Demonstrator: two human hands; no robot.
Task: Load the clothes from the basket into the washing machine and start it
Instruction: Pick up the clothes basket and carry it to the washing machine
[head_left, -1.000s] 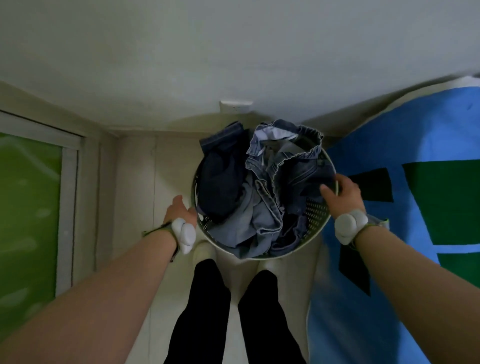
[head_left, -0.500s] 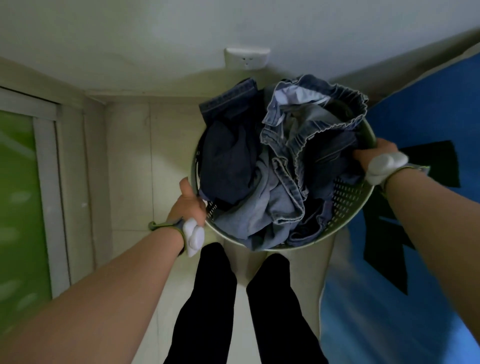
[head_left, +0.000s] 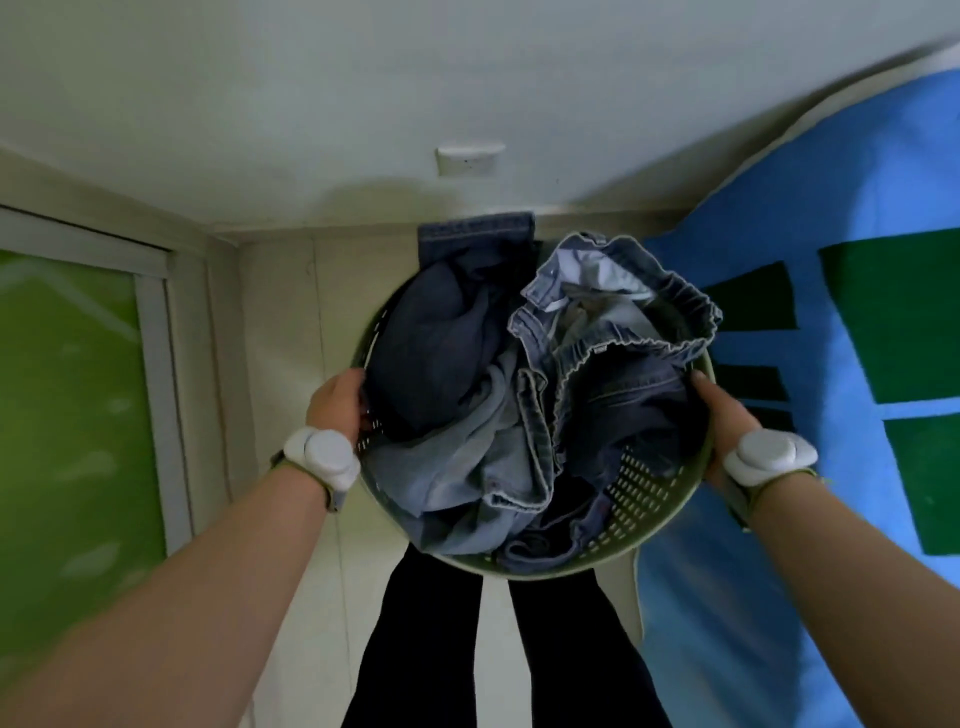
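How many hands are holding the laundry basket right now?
2. The left hand grips the left rim of the laundry basket, beside the dark clothes. The right hand holds the right rim, with its fingers hidden under it.

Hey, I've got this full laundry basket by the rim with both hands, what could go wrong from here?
1. The dark denim waistband hangs over the far rim of the basket, and the light jeans pile above it; a tilt could spill them.
2. The left hand and right hand grip only the rim, so a slip is possible.
3. The load hides the floor ahead of your feet.
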